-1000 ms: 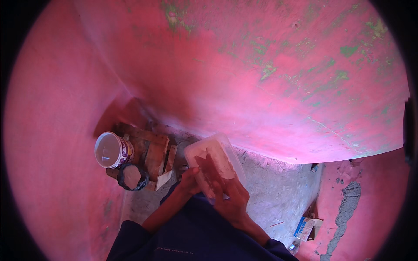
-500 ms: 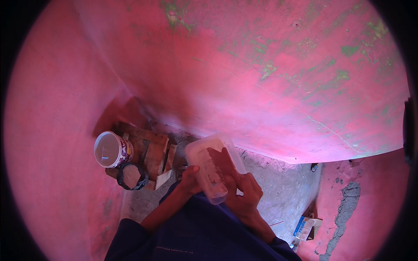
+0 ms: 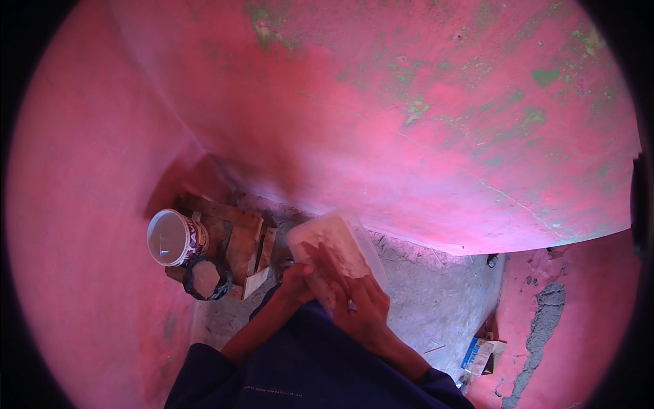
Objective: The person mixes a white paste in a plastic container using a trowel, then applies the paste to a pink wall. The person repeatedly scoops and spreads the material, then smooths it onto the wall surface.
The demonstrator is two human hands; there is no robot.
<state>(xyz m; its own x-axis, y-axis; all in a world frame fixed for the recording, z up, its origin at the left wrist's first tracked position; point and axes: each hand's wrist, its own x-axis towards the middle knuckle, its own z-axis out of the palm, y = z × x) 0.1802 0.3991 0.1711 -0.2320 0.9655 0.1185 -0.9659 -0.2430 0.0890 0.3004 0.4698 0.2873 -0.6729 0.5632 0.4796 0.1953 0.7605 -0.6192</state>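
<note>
In front of my waist I hold a translucent rectangular plastic tub, tilted, with pale paste inside. My left hand grips its near left side, thumb up along the wall. My right hand is closed at the tub's near end. From its fingers a flat reddish-brown blade, seemingly a putty knife, reaches into the paste; its handle is hidden in the hand, and shadow blurs its outline.
At left a wooden crate-like stand bears a white bucket and a black-rimmed container of greyish material. Pink walls with green patches stand close ahead. An opened carton lies at lower right, beside a grey-patched wall.
My right hand and the blade have moved left and nearer within the tub, and the blade has turned leftward. More pale paste shows. My left hand keeps its grip.
</note>
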